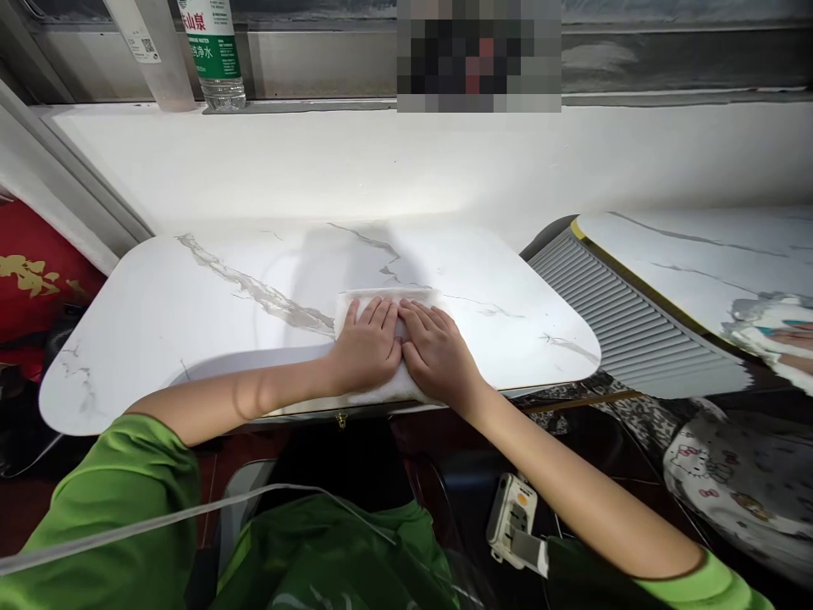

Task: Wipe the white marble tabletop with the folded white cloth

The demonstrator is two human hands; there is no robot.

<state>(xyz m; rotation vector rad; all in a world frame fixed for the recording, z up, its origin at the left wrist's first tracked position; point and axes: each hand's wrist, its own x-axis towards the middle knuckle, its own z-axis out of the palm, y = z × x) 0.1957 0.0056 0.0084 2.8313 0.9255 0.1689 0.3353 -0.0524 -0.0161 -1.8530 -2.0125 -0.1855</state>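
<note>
A folded white cloth (387, 386) lies on the white marbled tabletop (158, 313), close to its front edge. Flat on the cloth's left half rests my left hand (368, 346), its fingers stretched out and pointing away from me. My right hand (438, 349) presses flat on the right half in the same way. The two hands touch near the thumbs and cover most of the cloth. Neither hand grips it.
On the windowsill stand a water bottle (216, 63) and a translucent container (158, 59). To the right is a ribbed grey cabinet (635, 313) with a marbled top. Below are a power strip (513, 517) and a patterned bag (730, 491). A white cable (190, 511) crosses before me.
</note>
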